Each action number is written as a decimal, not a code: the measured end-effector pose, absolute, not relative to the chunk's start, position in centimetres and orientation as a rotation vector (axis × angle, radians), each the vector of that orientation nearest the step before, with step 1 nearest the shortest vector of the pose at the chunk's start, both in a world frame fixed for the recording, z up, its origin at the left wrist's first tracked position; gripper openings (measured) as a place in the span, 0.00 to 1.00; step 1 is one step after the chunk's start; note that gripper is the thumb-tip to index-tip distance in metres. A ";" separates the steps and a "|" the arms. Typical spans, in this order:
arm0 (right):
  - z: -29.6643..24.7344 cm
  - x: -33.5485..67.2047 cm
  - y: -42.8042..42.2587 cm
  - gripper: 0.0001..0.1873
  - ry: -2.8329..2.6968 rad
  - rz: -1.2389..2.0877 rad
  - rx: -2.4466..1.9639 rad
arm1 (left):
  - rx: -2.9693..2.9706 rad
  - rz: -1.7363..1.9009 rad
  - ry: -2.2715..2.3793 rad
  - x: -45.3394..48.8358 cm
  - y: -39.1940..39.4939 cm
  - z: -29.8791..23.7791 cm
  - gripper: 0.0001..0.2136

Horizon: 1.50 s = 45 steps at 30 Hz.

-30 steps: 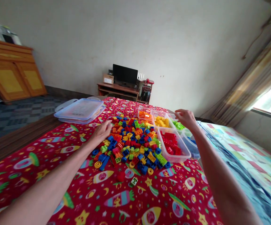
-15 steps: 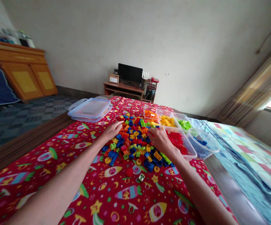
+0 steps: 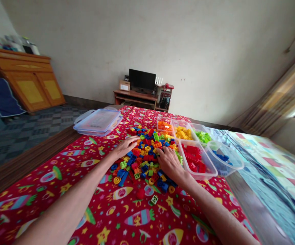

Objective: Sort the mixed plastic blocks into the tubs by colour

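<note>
The brick pile [image 3: 149, 158] was spread on the cloth [image 3: 86, 217]. Over its right part the right hand [image 3: 170, 164] was held, at its left edge the left hand [image 3: 124, 148]. Fingers were bent; pinching could not be told. Picking seemed in progress; careful gripping was needed.
</note>
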State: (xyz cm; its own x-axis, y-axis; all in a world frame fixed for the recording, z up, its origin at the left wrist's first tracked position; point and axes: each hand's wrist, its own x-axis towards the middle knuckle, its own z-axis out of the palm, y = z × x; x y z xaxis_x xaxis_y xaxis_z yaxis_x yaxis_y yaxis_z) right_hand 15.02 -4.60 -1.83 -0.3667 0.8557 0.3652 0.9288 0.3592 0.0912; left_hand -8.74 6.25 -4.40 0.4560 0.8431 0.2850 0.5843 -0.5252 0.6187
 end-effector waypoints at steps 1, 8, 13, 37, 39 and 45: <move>-1.9 15.1 -4.6 0.16 -2.362 -0.415 -1.594 | 2.272 0.801 1.187 -8.5 6.2 -4.4 0.30; -1.8 14.7 -4.7 0.12 -2.342 -0.389 -1.583 | 2.182 0.819 1.194 -7.2 4.9 -4.0 0.27; -2.4 14.4 -4.4 0.11 -2.322 -0.425 -1.583 | 2.105 0.944 1.143 -7.4 5.3 -4.2 0.26; -3.0 14.3 -4.2 0.08 -2.298 -0.474 -1.523 | 1.731 0.848 0.954 -7.3 5.2 -3.8 0.30; -3.0 14.3 -4.2 0.08 -2.298 -0.475 -1.521 | 1.764 0.856 0.972 -7.2 5.4 -4.0 0.28; -3.0 14.4 -4.2 0.09 -2.311 -0.461 -1.544 | 1.902 0.933 1.123 -6.9 5.8 -4.2 0.25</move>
